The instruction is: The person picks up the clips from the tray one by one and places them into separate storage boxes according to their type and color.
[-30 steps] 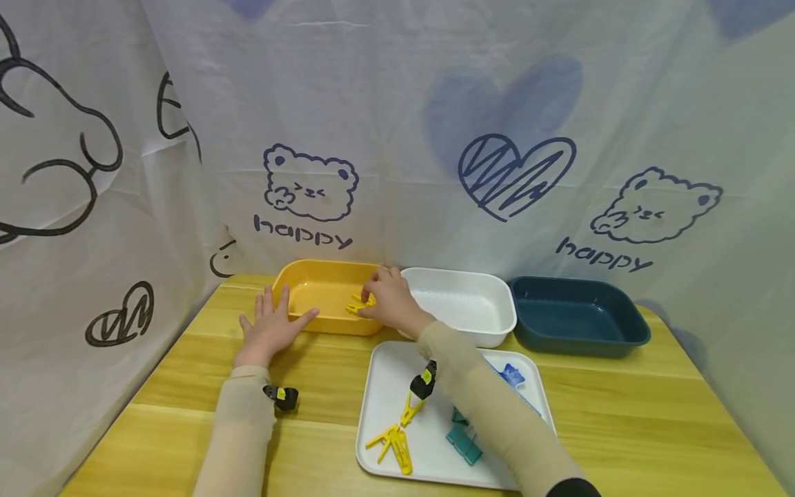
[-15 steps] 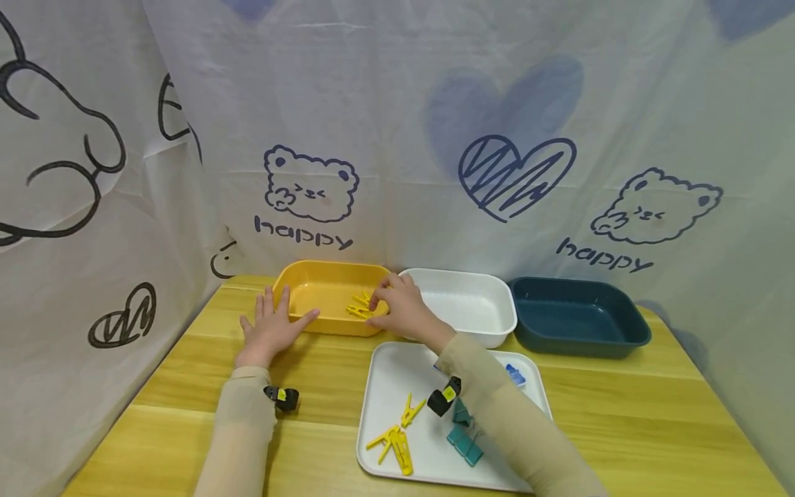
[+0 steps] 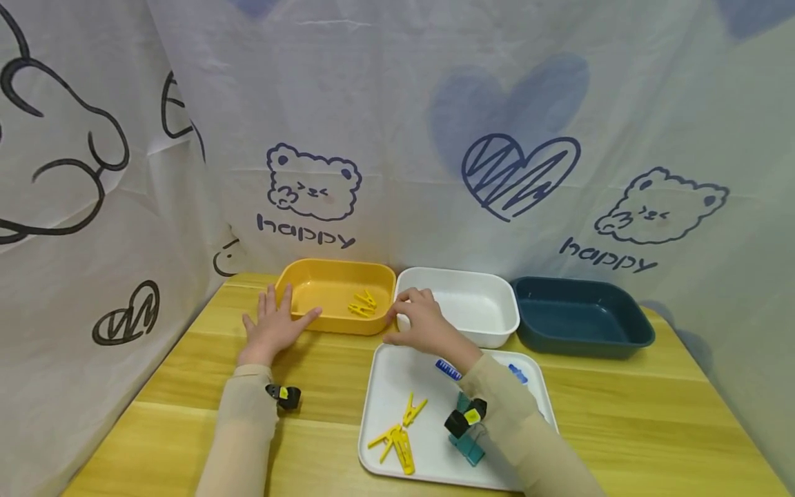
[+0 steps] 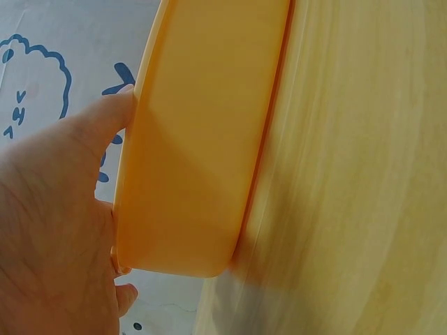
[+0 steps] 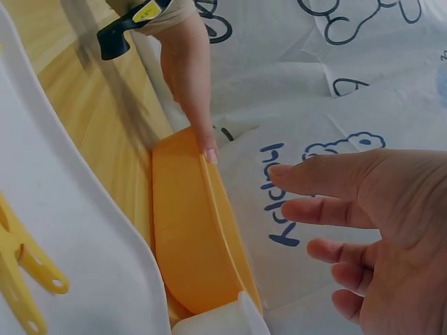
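The right hand [image 3: 428, 328] has withdrawn from the yellow bin [image 3: 338, 324], fingers parted; the left hand [image 3: 271, 331] spreads over its left edge. A wrist camera [image 3: 457, 422] partly hides teal clips [image 3: 470, 451].

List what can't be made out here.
Head: part of the teal metal binder clips, behind the black plastic wrist camera; near right corner of the white rectangular tray, behind the beige cloth sleeve.
Left wrist: inside of the yellow oblong plastic bin, behind its wall.
Right wrist: rest of a yellow plastic clothespin, past the left edge.
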`<state>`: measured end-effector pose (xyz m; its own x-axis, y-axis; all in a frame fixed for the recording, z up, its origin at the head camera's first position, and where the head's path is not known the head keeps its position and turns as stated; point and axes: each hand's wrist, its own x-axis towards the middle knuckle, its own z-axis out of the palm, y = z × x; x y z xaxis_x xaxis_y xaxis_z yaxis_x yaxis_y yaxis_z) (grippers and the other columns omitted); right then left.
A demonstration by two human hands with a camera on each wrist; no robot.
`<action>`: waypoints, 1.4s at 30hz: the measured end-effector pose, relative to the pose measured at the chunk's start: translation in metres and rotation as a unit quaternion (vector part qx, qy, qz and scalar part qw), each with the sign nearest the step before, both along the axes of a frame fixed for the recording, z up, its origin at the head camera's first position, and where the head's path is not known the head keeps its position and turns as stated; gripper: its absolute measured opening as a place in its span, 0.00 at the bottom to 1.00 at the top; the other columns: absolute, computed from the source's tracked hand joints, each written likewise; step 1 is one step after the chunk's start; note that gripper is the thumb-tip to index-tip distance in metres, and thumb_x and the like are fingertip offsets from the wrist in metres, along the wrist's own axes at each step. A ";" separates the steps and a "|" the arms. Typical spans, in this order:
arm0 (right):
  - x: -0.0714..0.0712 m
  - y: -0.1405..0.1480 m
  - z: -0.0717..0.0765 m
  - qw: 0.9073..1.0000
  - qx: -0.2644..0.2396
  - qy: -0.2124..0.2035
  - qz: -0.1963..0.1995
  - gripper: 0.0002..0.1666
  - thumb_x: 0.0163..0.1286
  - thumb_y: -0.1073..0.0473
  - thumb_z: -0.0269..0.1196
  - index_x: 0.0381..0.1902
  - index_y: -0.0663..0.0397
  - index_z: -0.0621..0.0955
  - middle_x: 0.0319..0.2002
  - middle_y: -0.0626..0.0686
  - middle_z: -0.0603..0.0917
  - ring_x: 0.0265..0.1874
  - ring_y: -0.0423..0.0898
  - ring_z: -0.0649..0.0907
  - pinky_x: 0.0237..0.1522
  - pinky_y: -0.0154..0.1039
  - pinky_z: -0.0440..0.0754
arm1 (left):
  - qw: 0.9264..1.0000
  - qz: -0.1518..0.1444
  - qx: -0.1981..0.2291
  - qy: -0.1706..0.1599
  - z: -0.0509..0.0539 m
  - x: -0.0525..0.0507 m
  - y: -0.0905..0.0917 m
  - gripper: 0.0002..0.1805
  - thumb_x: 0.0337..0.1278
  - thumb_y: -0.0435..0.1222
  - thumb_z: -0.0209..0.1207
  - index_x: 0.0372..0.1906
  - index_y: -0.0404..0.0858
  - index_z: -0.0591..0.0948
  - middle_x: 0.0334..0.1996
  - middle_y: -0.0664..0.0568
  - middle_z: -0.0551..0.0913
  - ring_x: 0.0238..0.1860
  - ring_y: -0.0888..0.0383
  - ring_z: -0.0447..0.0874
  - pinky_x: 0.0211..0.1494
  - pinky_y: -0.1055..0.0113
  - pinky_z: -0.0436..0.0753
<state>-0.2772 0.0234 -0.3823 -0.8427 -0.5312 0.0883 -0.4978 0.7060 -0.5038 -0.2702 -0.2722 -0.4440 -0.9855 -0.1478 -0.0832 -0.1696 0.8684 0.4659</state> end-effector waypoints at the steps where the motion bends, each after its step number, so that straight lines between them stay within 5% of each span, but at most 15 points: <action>1: 0.001 0.002 0.000 1.000 0.001 -0.004 0.000 0.13 0.55 0.50 0.75 0.35 0.45 0.84 0.53 0.53 0.75 0.56 0.54 0.67 0.60 0.51 0.68 | 1.000 0.000 0.001 0.000 0.000 0.000 0.000 0.57 0.57 0.74 0.39 0.79 0.42 0.38 0.76 0.35 0.24 0.76 0.34 0.21 0.67 0.25 0.27; 12: 0.013 0.020 -0.011 0.998 -0.005 -0.066 -0.005 0.12 0.56 0.49 0.74 0.38 0.38 0.85 0.58 0.51 0.73 0.60 0.53 0.64 0.61 0.51 0.71 | 1.000 0.000 0.002 0.000 0.001 0.001 0.001 0.57 0.57 0.74 0.39 0.79 0.41 0.38 0.76 0.35 0.24 0.76 0.34 0.21 0.67 0.25 0.27; 24: 0.016 0.034 -0.031 0.995 -0.014 -0.083 0.048 0.16 0.56 0.54 0.74 0.42 0.46 0.85 0.56 0.53 0.73 0.56 0.54 0.66 0.55 0.51 0.70 | 1.000 0.000 0.003 0.003 -0.002 -0.001 -0.001 0.57 0.57 0.74 0.39 0.79 0.41 0.38 0.76 0.35 0.24 0.76 0.33 0.22 0.67 0.24 0.27; 42: 0.012 0.044 -0.049 0.981 0.048 -0.090 0.163 0.19 0.50 0.54 0.77 0.41 0.44 0.84 0.52 0.50 0.74 0.56 0.51 0.66 0.57 0.48 0.65 | 1.000 0.001 0.008 0.005 0.000 -0.001 0.000 0.57 0.58 0.73 0.41 0.79 0.41 0.38 0.76 0.35 0.24 0.76 0.33 0.21 0.67 0.24 0.27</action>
<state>-0.2650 0.0677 -0.4309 -0.6246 -0.7731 -0.1102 -0.6133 0.5731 -0.5436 -0.2711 -0.2721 -0.4445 -0.9861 -0.1483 -0.0756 -0.1663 0.8610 0.4806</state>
